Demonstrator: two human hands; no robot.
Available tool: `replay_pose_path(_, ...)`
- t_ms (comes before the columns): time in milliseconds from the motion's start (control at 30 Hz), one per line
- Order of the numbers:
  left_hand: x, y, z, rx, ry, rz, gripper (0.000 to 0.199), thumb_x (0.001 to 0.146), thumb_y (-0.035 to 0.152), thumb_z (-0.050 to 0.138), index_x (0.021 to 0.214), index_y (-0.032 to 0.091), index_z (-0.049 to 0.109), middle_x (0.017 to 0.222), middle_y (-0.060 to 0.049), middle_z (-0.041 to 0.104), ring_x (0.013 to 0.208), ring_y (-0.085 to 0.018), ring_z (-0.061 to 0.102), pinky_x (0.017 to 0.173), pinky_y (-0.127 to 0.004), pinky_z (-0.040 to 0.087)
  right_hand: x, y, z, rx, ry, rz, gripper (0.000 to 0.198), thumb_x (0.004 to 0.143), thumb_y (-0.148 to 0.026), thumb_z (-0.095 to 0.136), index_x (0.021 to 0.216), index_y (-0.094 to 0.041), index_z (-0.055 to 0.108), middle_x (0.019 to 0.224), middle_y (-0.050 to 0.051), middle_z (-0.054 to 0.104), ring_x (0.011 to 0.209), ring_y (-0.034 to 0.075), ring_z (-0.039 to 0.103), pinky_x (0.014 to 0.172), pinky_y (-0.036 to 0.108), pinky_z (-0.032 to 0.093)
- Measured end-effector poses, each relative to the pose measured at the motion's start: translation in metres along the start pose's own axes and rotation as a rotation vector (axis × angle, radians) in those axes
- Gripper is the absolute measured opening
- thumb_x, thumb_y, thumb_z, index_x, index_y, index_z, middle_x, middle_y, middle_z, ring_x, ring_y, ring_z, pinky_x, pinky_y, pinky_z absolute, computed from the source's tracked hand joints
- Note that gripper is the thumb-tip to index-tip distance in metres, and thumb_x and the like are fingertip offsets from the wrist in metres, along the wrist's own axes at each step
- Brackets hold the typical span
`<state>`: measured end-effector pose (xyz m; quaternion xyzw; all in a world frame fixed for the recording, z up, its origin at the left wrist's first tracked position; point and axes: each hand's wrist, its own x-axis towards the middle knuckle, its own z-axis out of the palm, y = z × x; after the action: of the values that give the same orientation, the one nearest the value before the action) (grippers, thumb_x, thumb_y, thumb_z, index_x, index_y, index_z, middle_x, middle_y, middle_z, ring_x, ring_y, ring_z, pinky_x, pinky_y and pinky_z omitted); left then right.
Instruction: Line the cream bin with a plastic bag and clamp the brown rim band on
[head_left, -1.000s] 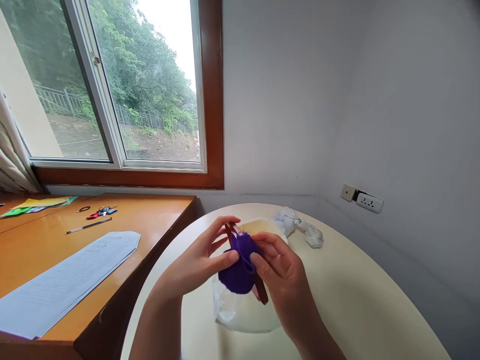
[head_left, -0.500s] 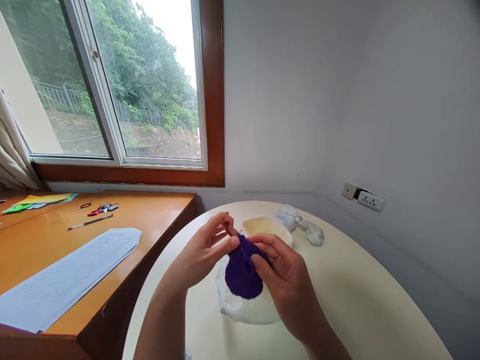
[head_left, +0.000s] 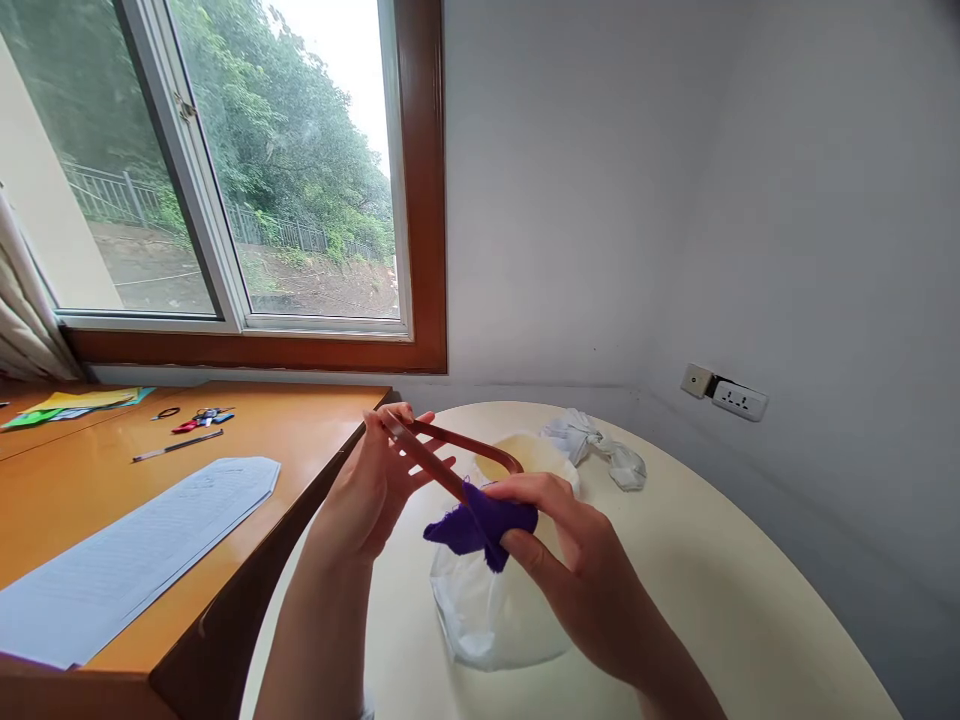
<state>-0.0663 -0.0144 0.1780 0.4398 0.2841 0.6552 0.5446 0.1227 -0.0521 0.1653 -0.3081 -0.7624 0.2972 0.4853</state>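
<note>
Round cream table (head_left: 750, 600) beside a window (head_left: 300, 200): two bare hands with a purple cloth and a reddish-brown bent bar.

Right hand (head_left: 581, 560) pinches the crumpled purple cloth (head_left: 499, 520) between thumb and fingers; the cloth lies against one arm of the reddish-brown bent bar (head_left: 429, 458), whose far end sits in the fingertips of the left hand (head_left: 367, 490), its other fingers spread apart. Just below the cloth, on the table, is a clear plastic bag (head_left: 487, 625); just beyond the grip, a pale round item (head_left: 551, 452) with a yellowish top; farther to the right, a knotted plastic bag (head_left: 624, 466). Well apart to the left, an orange-brown desk (head_left: 315, 415) bears papers (head_left: 142, 560), a pen (head_left: 178, 445) and small keys (head_left: 208, 417).
</note>
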Motion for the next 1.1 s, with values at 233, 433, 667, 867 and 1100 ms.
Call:
replay_pose_path(233, 0.003, -0.002, -0.003, -0.17, -0.118, -0.169, 0.045, 0.07, 0.064, 0.053, 0.087, 0.023, 0.058, 0.102, -0.007, 0.058, 0.105, -0.031, 0.053, 0.087, -0.055, 0.042, 0.0, 0.002, -0.002, -0.078, -0.021, -0.179, 0.023, 0.084, -0.016, 0.052, 0.103, -0.029, 0.056, 0.1, -0.005, 0.064, 0.101, 0.013, 0.052, 0.095, 0.03, 0.032)
replay_pose_path(433, 0.004, -0.006, 0.002, -0.262, -0.134, -0.232, 0.049, 0.074, 0.065, 0.048, 0.096, 0.023, 0.059, 0.107, -0.01, 0.057, 0.111, -0.034, 0.049, 0.089, -0.057, 0.04, 0.001, 0.002, -0.003, -0.092, -0.038, -0.214, 0.015, 0.082, -0.014, 0.054, 0.093, -0.024, 0.056, 0.091, -0.003, 0.063, 0.093, 0.013, 0.054, 0.097, 0.031, 0.03)
replay_pose_path(667, -0.009, -0.013, 0.029, -0.189, -0.153, -0.167, 0.075, 0.067, 0.073, 0.047, 0.131, 0.034, 0.038, 0.129, -0.013, 0.048, 0.122, -0.034, 0.041, 0.09, -0.054, 0.041, 0.002, 0.003, 0.005, -0.247, -0.056, -0.23, 0.009, 0.085, -0.019, 0.053, 0.092, -0.022, 0.057, 0.085, -0.003, 0.064, 0.088, 0.013, 0.055, 0.104, 0.036, 0.021)
replay_pose_path(867, -0.014, -0.018, 0.038, 0.145, 0.048, -0.039, 0.063, 0.075, 0.035, 0.063, 0.132, 0.032, 0.038, 0.12, -0.007, 0.055, 0.107, -0.024, 0.054, 0.089, -0.038, 0.043, 0.003, 0.016, 0.014, -0.476, 0.063, -0.289, 0.01, 0.087, -0.026, 0.049, 0.091, -0.023, 0.059, 0.084, -0.001, 0.065, 0.086, 0.016, 0.055, 0.103, 0.042, 0.017)
replay_pose_path(1100, -0.006, -0.02, 0.033, 0.303, 0.071, 0.075, 0.05, 0.083, 0.034, 0.053, 0.13, 0.019, 0.04, 0.041, 0.01, 0.036, 0.042, -0.007, 0.036, 0.045, -0.019, 0.033, 0.002, 0.023, 0.016, -0.588, 0.04, -0.316, 0.009, 0.086, -0.021, 0.052, 0.092, -0.024, 0.058, 0.081, -0.003, 0.066, 0.088, 0.015, 0.055, 0.105, 0.043, 0.012)
